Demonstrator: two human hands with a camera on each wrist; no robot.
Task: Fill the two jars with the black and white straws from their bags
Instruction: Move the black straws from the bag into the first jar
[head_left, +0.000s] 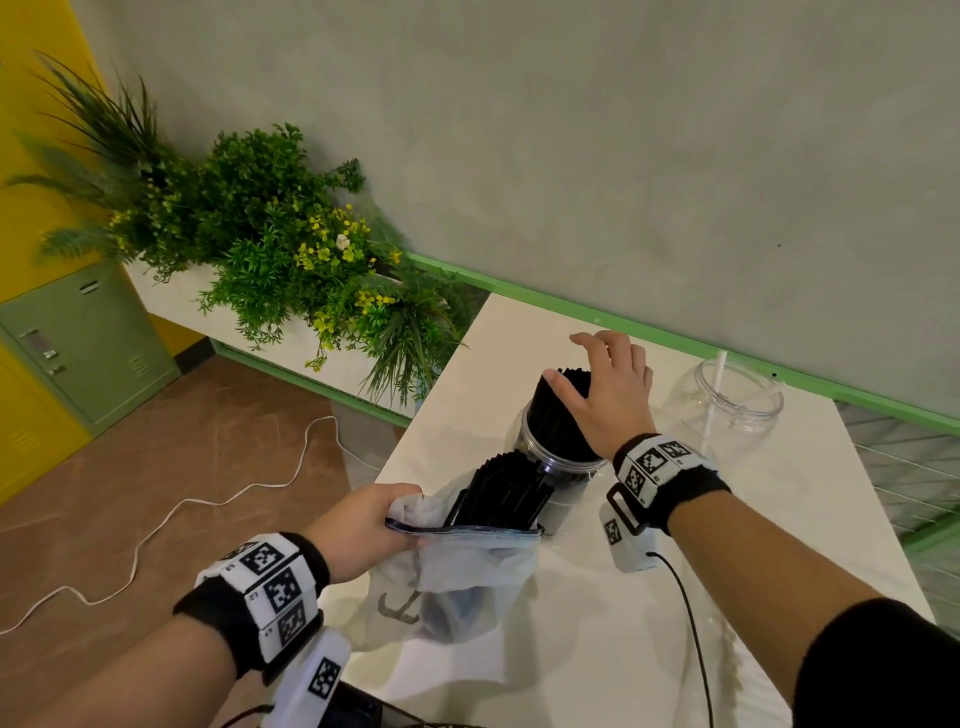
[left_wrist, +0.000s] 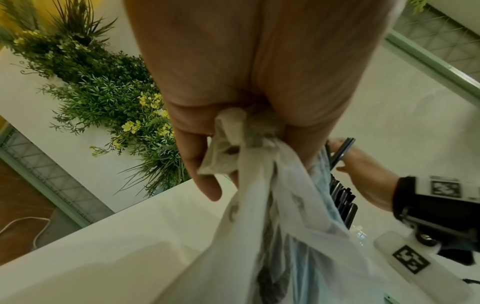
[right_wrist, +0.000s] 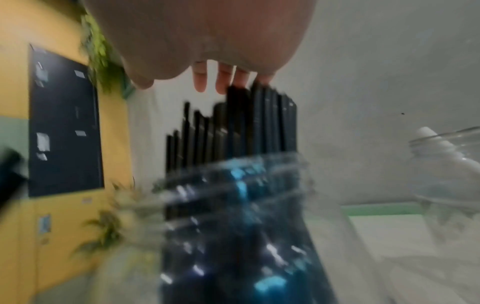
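A clear jar (head_left: 558, 460) on the white table (head_left: 779, 519) holds a dense bundle of black straws (head_left: 561, 415) that stick up above its rim. My right hand (head_left: 597, 374) hovers over them with relaxed fingers, and the thumb and fingertips (right_wrist: 223, 82) touch the straw tops (right_wrist: 259, 123). My left hand (head_left: 400, 525) grips the bunched mouth of a translucent plastic bag (head_left: 467, 566), seen up close as crumpled plastic (left_wrist: 259, 185). More black straws (head_left: 504, 488) poke out of the bag beside the jar. A second clear jar (head_left: 727, 405) at the right holds one white straw (head_left: 719, 371).
Green plants (head_left: 270, 228) in a white planter stand past the table's left edge. A green rail (head_left: 623, 325) runs along the grey wall behind the jars. A white cable (head_left: 208, 504) lies on the floor, and a black cable (head_left: 693, 623) crosses the table's near right.
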